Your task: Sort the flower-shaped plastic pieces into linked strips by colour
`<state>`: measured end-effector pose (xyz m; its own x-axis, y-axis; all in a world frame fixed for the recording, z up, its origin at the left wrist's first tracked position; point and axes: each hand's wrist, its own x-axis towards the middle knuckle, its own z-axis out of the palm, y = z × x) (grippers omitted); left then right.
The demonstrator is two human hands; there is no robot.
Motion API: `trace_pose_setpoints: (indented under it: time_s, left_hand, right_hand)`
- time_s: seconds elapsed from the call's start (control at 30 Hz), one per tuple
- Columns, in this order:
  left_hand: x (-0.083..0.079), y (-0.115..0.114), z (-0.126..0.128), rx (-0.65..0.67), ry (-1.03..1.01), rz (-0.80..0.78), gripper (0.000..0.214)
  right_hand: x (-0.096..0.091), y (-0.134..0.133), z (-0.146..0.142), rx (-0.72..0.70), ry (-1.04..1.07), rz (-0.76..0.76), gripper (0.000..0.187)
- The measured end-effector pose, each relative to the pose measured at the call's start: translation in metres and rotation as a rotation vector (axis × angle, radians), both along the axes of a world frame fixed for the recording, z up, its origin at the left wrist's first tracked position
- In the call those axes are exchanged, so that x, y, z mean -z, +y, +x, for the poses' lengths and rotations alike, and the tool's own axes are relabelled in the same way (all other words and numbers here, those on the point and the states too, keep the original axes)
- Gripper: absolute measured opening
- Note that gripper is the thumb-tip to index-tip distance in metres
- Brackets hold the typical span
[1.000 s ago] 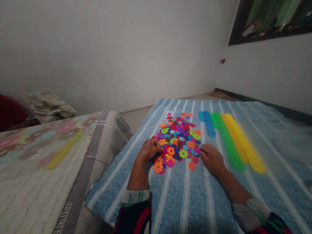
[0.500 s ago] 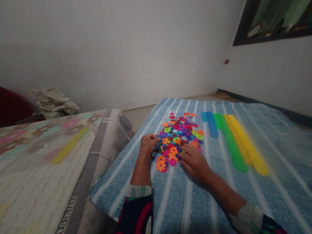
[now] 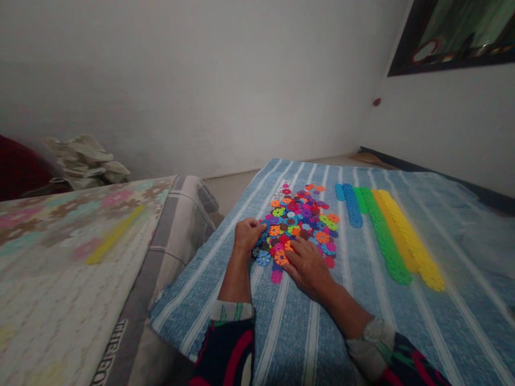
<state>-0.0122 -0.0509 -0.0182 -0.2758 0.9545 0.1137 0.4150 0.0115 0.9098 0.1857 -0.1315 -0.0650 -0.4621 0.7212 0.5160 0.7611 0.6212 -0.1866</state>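
Observation:
A heap of small, flower-shaped plastic discs [image 3: 306,213] in many colours lies on a blue striped cloth [image 3: 289,332]. My left hand [image 3: 247,236] is at the heap's left edge, thumb and fingers pinched on a blue disc [image 3: 263,227]. Lower on the heap, my right hand [image 3: 309,265] rests palm down with its fingers somewhat apart, touching the discs. By its fingertips is an orange disc [image 3: 280,258]. A loose blue disc [image 3: 263,258] sits between the two hands, and a pink disc [image 3: 276,276] lies at the near edge.
Right of the heap, discs are laid in overlapping rows: blue [image 3: 353,206], green [image 3: 384,236], orange-yellow [image 3: 396,233] and yellow [image 3: 414,241]. To the left, across a gap, a second surface has a patterned cover [image 3: 120,257] with a yellow strip [image 3: 116,236]. A wall [image 3: 241,91] stands behind.
My right hand has moved left and inward over the heap. The orange discs at the near left edge are gone from there, and a blue disc now shows in that spot. My left hand barely moved.

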Motion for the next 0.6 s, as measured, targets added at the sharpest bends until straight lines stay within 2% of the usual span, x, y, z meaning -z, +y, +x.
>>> trace_pose_setpoints:
  time_s: [0.1,0.17,0.37,0.6]
  left_hand:
    - [0.0,0.0,0.001,0.004,0.024,0.0,0.019]
    - [0.0,0.0,0.001,0.012,0.04,0.0,0.019]
    - [0.007,0.004,0.001,0.053,0.068,0.015,0.022]
    - [0.014,0.009,-0.001,0.058,0.067,0.029,0.023]
  right_hand:
    - [0.002,0.009,0.007,0.123,0.024,0.014,0.018]
    - [0.002,0.011,0.007,0.157,0.033,0.025,0.019]
    - [-0.004,0.002,-0.003,-0.018,-0.011,-0.005,0.023]
    - [-0.002,0.007,0.001,0.16,-0.003,-0.022,0.025]
